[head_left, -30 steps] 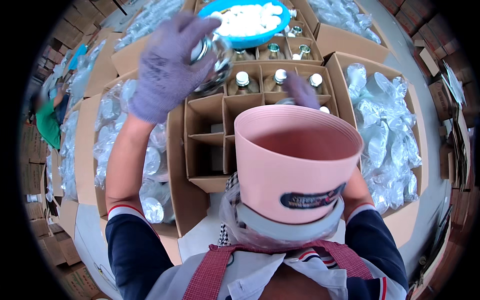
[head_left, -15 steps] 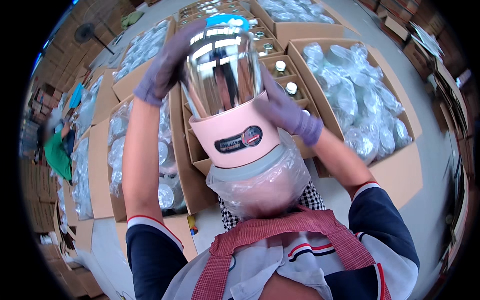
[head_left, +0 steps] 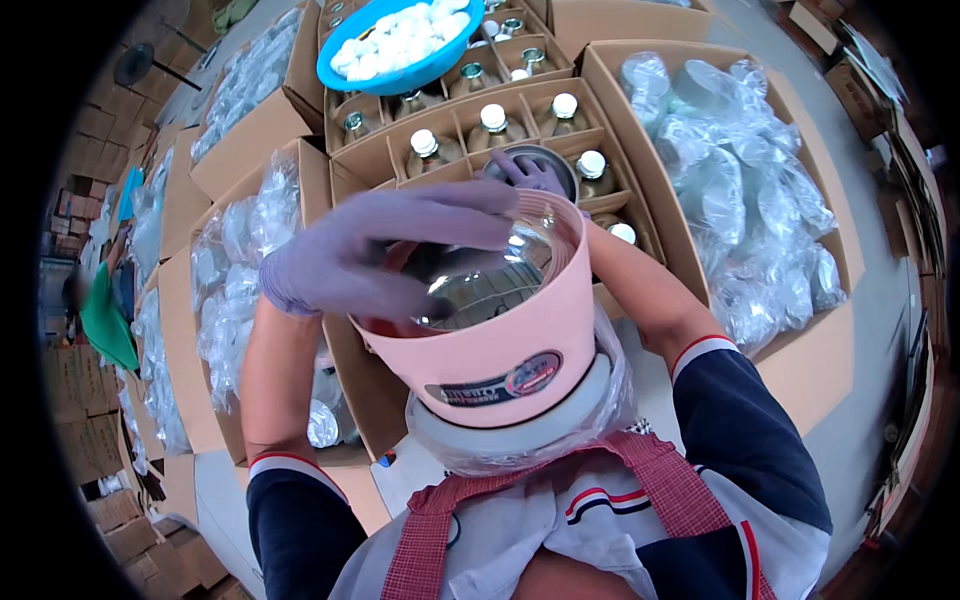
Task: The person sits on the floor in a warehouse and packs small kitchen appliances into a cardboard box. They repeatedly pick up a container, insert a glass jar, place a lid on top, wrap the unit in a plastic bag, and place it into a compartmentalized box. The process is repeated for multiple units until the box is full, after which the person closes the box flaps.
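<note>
Between my forearms rests a pink round pot-like casing [head_left: 480, 375] with a pale base wrapped in clear plastic. Shiny silver surfaces show inside its open top. My left hand [head_left: 380, 245], in a greyish-purple glove, is open over that opening, its fingers stretched to the right and partly blurred. Beyond the casing, my gloved right hand [head_left: 535, 178] lies across a dark grey round piece [head_left: 560, 168] with a raised rim. Its visible fingers are spread on the piece, which sits over a bottle carton. The thumb's grip is hidden.
A divided carton [head_left: 345, 175] of glass bottles with white caps stands ahead. A blue basin [head_left: 400, 80] of white caps rests over it. Cartons of plastic-wrapped clear items stand right [head_left: 715, 180] and left [head_left: 245, 270]. A person in green [head_left: 108, 315] is at far left.
The silver dome-shaped liner I was holding at the casing no longer stands above it. My right hand has moved off the casing to the grey piece; my left hand has come down over the opening.
</note>
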Action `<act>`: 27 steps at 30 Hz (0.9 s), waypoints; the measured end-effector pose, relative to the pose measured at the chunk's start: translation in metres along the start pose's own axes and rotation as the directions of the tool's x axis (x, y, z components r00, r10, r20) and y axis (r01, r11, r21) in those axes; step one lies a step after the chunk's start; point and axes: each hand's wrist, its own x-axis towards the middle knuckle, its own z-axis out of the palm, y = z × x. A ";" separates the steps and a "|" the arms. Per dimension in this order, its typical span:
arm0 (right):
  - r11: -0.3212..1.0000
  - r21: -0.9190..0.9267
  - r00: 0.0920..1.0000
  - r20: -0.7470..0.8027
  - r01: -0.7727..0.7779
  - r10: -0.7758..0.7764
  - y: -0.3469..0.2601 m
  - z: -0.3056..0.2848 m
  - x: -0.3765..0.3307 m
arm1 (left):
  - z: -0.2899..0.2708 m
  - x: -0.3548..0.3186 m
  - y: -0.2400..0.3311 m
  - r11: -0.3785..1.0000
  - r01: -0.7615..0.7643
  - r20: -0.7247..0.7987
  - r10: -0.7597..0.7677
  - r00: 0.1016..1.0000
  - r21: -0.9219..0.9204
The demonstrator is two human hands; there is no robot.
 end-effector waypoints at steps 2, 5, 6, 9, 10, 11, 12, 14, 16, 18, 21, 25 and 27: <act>0.994 0.090 0.978 0.195 0.063 -0.080 -0.001 -0.016 0.019 | -0.005 -0.006 -0.030 0.865 0.110 -0.361 -0.316 0.877 -0.490; 0.704 0.693 0.968 -0.036 -0.155 0.248 -0.010 -0.042 0.046 | -0.011 0.007 -0.112 0.934 0.118 -0.675 -0.326 0.662 -0.336; 0.622 0.777 0.905 -0.186 -0.104 0.383 -0.008 -0.045 0.065 | -0.004 0.026 -0.127 0.951 0.189 -0.640 -0.304 0.705 -0.244; 0.207 0.977 0.954 -0.106 0.047 0.280 -0.012 -0.131 0.083 | 0.006 0.040 -0.093 0.966 0.157 -0.664 -0.257 0.703 -0.207; 0.639 0.755 0.951 -0.287 0.151 0.115 0.001 -0.159 0.075 | -0.006 0.021 -0.076 0.938 0.060 -0.683 -0.291 0.671 -0.340; -0.234 0.972 0.949 0.079 -0.006 0.305 -0.003 -0.193 0.059 | -0.016 0.005 -0.071 0.913 -0.100 -0.715 -0.238 0.658 -0.396; -0.154 0.988 0.973 0.042 -0.006 0.227 0.017 -0.210 0.042 | -0.026 -0.011 -0.063 0.865 -0.254 -0.748 -0.188 0.637 -0.434; -0.136 0.969 0.908 -0.138 0.207 0.396 0.024 -0.218 0.026 | -0.029 -0.030 -0.055 0.884 -0.312 -0.692 -0.018 0.722 -0.348; -0.044 0.990 0.909 -0.106 0.135 0.403 -0.002 -0.218 0.012 | -0.032 -0.039 -0.053 0.975 -0.176 -0.411 0.105 0.905 -0.138; 0.181 0.981 0.962 -0.114 0.070 0.248 -0.017 -0.207 0.002 | -0.016 -0.019 -0.024 0.968 -0.245 -0.319 0.251 0.914 0.058; 0.370 0.885 0.932 -0.344 0.282 0.112 -0.020 -0.188 -0.009 | -0.004 -0.018 -0.006 0.971 -0.213 -0.321 0.236 0.917 0.105; 0.544 0.776 0.896 -0.434 0.319 0.094 -0.017 -0.183 -0.012 | 0.012 -0.021 0.008 0.967 -0.127 -0.374 0.205 0.904 0.221; 0.433 0.837 0.906 -0.412 0.336 0.094 -0.027 -0.211 -0.018 | 0.011 -0.021 0.006 0.919 -0.253 -0.286 0.341 0.896 0.303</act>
